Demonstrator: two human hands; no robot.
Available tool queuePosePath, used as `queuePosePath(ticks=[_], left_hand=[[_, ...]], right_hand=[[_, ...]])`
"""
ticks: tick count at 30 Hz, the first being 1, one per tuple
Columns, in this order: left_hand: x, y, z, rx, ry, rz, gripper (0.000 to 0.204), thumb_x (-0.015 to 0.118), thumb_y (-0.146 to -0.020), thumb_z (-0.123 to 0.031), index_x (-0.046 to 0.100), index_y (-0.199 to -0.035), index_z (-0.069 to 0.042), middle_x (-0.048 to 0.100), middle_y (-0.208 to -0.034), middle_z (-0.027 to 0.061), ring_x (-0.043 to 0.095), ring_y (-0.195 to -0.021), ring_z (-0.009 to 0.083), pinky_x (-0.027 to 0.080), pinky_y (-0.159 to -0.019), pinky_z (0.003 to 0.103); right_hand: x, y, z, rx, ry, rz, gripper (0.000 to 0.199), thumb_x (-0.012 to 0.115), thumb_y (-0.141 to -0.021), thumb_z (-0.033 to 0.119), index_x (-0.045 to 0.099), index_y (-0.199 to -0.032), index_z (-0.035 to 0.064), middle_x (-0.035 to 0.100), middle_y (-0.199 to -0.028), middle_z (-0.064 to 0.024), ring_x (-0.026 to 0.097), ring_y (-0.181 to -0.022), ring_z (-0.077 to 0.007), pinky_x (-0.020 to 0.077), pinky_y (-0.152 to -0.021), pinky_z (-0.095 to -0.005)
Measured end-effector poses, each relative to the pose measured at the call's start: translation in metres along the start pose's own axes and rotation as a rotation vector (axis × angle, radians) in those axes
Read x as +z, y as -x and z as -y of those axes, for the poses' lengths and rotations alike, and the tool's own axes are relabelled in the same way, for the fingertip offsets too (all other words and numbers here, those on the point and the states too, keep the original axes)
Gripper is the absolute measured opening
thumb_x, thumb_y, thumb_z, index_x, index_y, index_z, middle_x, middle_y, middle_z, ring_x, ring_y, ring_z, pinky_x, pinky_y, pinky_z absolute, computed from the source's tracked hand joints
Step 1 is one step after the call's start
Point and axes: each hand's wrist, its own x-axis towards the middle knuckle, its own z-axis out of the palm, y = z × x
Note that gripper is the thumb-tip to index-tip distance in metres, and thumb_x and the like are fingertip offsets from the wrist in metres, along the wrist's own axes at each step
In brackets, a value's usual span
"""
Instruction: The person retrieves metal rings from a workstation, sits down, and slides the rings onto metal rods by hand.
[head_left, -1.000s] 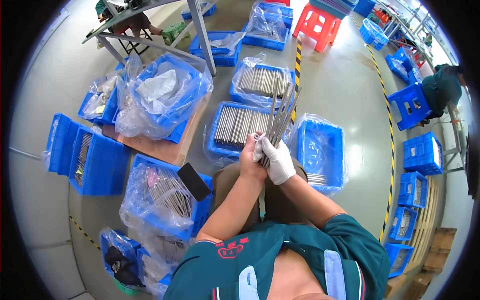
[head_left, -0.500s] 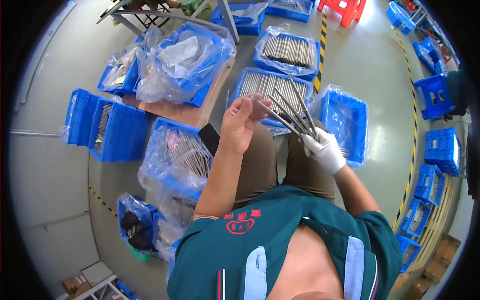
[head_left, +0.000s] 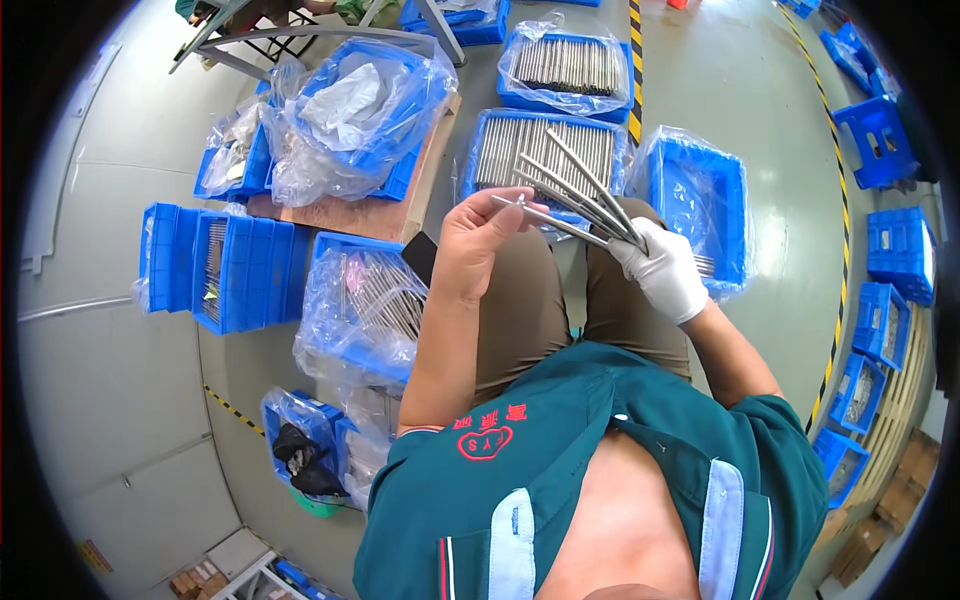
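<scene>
My right hand (head_left: 662, 272), in a white glove, is closed around the lower ends of several slim metal rods (head_left: 578, 172), which fan out up and to the left. One metal rod (head_left: 565, 227) lies lower than the others and reaches across to my bare left hand (head_left: 482, 238). The thumb and forefinger of that hand are pinched at the rod's far end; the other fingers curl behind. Beyond both hands, a blue crate (head_left: 468, 163) lined with clear plastic holds many similar rods in a row.
Another rod-filled crate (head_left: 507, 88) stands behind it. To the right is a plastic-lined blue crate (head_left: 742, 215) with a few rods at its near end. A bagged crate of rods (head_left: 325, 335) sits at my left, near stacked blue crates (head_left: 232, 285) and a wooden board (head_left: 405, 232).
The rod at my left hand has tilted flatter, and its end now sits at the thumb and forefinger. The gloved hand has risen slightly and moved right; the whole view has shifted a little.
</scene>
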Motion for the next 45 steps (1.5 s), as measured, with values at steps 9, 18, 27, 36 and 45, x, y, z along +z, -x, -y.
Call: queuePosePath(ticks=[9, 18, 27, 36, 45], left_hand=[[0.017, 0.008, 0.013, 0.029, -0.152, 0.066, 0.030, 0.065, -0.084, -0.014, 0.058, -0.107, 0.004, 0.065, -0.096, 0.0164, 0.063, -0.093, 0.0250, 0.049, -0.082, 0.032], [-0.023, -0.003, -0.016, 0.257, -0.099, -0.012, 0.040, 0.062, -0.086, -0.026, 0.055, -0.111, 0.004, 0.064, -0.096, 0.0166, 0.064, -0.087, 0.0242, 0.052, -0.079, 0.036], [-0.010, -0.008, 0.021, 0.183, 0.153, 0.089, 0.042, 0.068, -0.081, -0.027, 0.056, -0.110, 0.000, 0.064, -0.090, 0.0132, 0.064, -0.080, 0.0220, 0.054, -0.073, 0.033], [-0.011, 0.004, 0.003, 0.046, 0.033, 0.177, 0.038, 0.068, -0.081, -0.024, 0.057, -0.108, 0.000, 0.064, -0.092, 0.0158, 0.065, -0.077, 0.0235, 0.055, -0.069, 0.032], [0.001, 0.018, 0.000, -0.037, -0.224, 0.076, 0.034, 0.071, -0.079, -0.011, 0.057, -0.107, 0.003, 0.064, -0.100, 0.0156, 0.064, -0.089, 0.0205, 0.052, -0.079, 0.031]], right_hand=[[0.010, 0.004, 0.001, 0.023, -0.185, -0.003, 0.021, 0.059, -0.089, 0.023, 0.058, -0.086, 0.0025, 0.051, -0.057, -0.0045, 0.049, -0.054, -0.0105, 0.0414, -0.054, -0.0282], [-0.015, 0.016, -0.006, 0.315, -0.425, 0.336, 0.021, 0.057, -0.088, 0.025, 0.054, -0.079, 0.0061, 0.049, -0.054, 0.0009, 0.041, -0.047, -0.0061, 0.0315, -0.045, -0.0225], [-0.010, 0.020, 0.000, 0.333, -0.364, 0.368, 0.021, 0.057, -0.089, 0.028, 0.055, -0.083, 0.0071, 0.053, -0.056, -0.0005, 0.040, -0.043, -0.0050, 0.0299, -0.041, -0.0210], [-0.015, 0.023, 0.000, 0.292, -0.219, 0.283, 0.021, 0.057, -0.089, 0.027, 0.058, -0.082, 0.0069, 0.054, -0.056, 0.0000, 0.041, -0.043, -0.0051, 0.0326, -0.041, -0.0212], [-0.002, 0.028, -0.009, -0.076, 0.151, 0.036, 0.022, 0.064, -0.083, 0.024, 0.058, -0.075, 0.0042, 0.053, -0.056, -0.0112, 0.052, -0.048, -0.0234, 0.0414, -0.049, -0.0333]])
